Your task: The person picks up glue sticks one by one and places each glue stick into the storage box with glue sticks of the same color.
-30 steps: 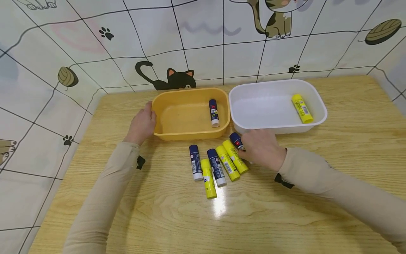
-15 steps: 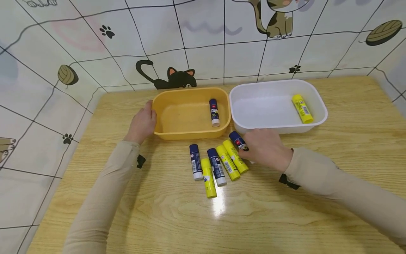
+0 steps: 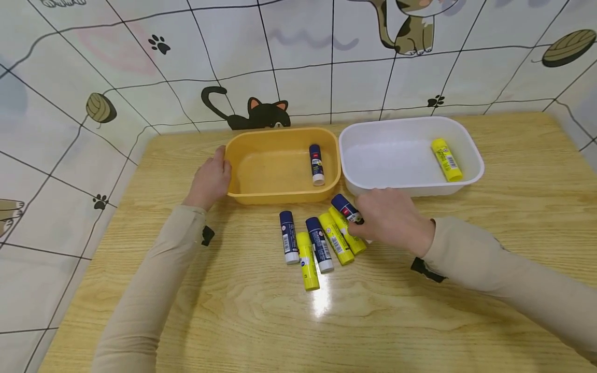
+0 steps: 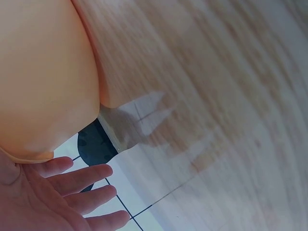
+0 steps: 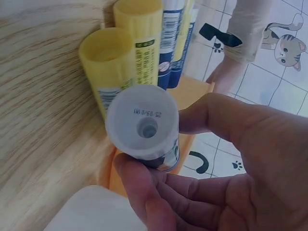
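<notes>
While the left hand (image 3: 210, 178) touches an orange, rounded plastic tub (image 3: 280, 198), the right hand (image 3: 392, 217) grips a dark-blue, white-based cylindrical glue stick (image 3: 344, 206).
Head view: the gripped stick is at the near side of a white, rounded plastic tub (image 3: 429, 190), right of two yellow cylindrical glue sticks (image 3: 335, 237). Left wrist view: four left fingers (image 4: 91, 199) extend, slightly apart, beside the orange wall. Right wrist view: right thumb and fingers clamp the stick, white base facing the camera.

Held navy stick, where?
Head view, right of centre: the navy stick is by the front left corner of the white bin, near a yellow stick.
</notes>
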The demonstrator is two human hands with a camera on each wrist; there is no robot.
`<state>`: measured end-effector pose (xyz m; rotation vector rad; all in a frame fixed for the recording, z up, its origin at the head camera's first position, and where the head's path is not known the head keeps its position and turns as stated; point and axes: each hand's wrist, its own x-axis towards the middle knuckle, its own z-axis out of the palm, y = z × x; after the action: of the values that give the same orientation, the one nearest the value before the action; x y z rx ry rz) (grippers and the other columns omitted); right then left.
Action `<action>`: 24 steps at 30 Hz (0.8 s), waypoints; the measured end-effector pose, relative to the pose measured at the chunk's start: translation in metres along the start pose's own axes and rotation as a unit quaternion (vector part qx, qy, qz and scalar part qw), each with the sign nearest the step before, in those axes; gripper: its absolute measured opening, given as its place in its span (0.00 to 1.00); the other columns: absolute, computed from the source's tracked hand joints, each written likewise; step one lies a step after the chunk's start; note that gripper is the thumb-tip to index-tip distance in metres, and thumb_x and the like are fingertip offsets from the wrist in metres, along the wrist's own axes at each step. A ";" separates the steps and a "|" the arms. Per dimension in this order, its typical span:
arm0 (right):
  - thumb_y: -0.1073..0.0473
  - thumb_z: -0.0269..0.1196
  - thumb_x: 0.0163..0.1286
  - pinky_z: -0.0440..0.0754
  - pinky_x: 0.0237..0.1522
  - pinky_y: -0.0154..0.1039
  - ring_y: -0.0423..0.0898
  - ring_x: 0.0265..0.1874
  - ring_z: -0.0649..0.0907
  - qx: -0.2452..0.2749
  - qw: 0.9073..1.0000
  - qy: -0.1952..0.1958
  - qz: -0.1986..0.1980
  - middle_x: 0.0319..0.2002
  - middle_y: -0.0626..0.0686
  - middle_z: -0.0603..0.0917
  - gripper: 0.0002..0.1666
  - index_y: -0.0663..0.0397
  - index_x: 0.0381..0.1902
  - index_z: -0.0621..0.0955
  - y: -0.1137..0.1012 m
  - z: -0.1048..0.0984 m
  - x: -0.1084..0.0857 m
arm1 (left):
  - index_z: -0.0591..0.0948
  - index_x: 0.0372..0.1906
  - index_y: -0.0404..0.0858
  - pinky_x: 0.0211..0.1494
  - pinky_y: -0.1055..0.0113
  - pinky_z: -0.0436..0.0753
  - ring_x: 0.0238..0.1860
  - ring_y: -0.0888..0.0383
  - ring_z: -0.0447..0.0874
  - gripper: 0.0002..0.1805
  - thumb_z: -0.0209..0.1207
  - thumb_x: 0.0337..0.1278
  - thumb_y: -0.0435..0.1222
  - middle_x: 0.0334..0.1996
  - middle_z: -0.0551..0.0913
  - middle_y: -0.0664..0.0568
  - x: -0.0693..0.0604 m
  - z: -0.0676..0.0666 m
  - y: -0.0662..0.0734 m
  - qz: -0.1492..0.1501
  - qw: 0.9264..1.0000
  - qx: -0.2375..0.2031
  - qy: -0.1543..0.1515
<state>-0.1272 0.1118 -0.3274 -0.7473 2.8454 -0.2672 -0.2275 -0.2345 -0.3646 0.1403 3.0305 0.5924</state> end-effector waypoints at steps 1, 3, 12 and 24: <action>0.51 0.69 0.57 0.60 0.11 0.31 0.40 0.08 0.68 0.003 1.000 -0.001 -0.003 0.09 0.45 0.68 0.22 0.50 0.13 0.71 -0.001 -0.001 0.000 | 0.54 0.71 0.28 0.58 0.41 0.67 0.53 0.33 0.72 0.26 0.33 0.75 0.36 0.54 0.72 0.25 0.000 0.000 0.000 0.000 1.000 0.000 0.000; 0.51 0.68 0.57 0.60 0.11 0.31 0.40 0.08 0.69 0.005 1.000 -0.003 -0.005 0.09 0.45 0.68 0.21 0.51 0.14 0.72 -0.003 -0.002 0.000 | 0.55 0.71 0.28 0.58 0.41 0.67 0.53 0.33 0.72 0.26 0.33 0.75 0.36 0.54 0.73 0.25 0.000 0.000 0.000 0.000 1.000 -0.001 0.000; 0.53 0.66 0.58 0.58 0.10 0.31 0.41 0.07 0.68 0.013 1.000 0.004 -0.003 0.08 0.45 0.67 0.20 0.51 0.14 0.71 -0.013 -0.009 0.003 | 0.54 0.72 0.29 0.59 0.41 0.66 0.53 0.34 0.72 0.27 0.33 0.74 0.37 0.55 0.73 0.26 0.001 0.000 0.000 -0.010 1.000 -0.006 -0.006; 0.53 0.67 0.57 0.60 0.10 0.32 0.42 0.08 0.68 0.027 0.999 0.026 -0.019 0.09 0.45 0.67 0.17 0.54 0.16 0.74 -0.015 -0.019 0.015 | 0.53 0.72 0.27 0.59 0.42 0.67 0.54 0.34 0.72 0.27 0.32 0.75 0.36 0.55 0.72 0.25 0.001 -0.001 0.001 -0.004 1.000 -0.010 -0.013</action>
<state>-0.1375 0.0940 -0.3078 -0.7965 2.8625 -0.3725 -0.2281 -0.2341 -0.3630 0.1329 2.9983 0.6150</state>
